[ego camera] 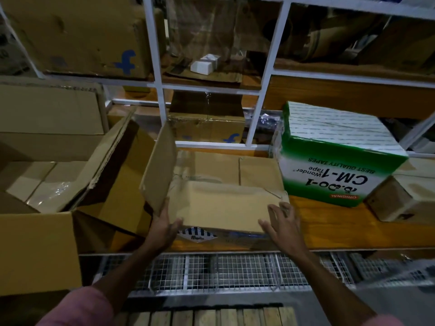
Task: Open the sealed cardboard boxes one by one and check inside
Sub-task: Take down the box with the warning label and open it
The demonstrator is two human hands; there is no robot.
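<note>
Cardboard box (221,203) seemingly lengthwise left-right

You face a dim storeroom. A white metal shelving frame (157,67) fills the view from ten to two o'clock. An orange wooden shelf board (329,222) runs across at three o'clock. At six o'clock sit wire mesh panels (211,271) and wooden slats (211,317).

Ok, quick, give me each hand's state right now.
Left hand: gripping the near edge of the cardboard box at its raised side flap.
Right hand: open, fingers resting on the box.
</note>
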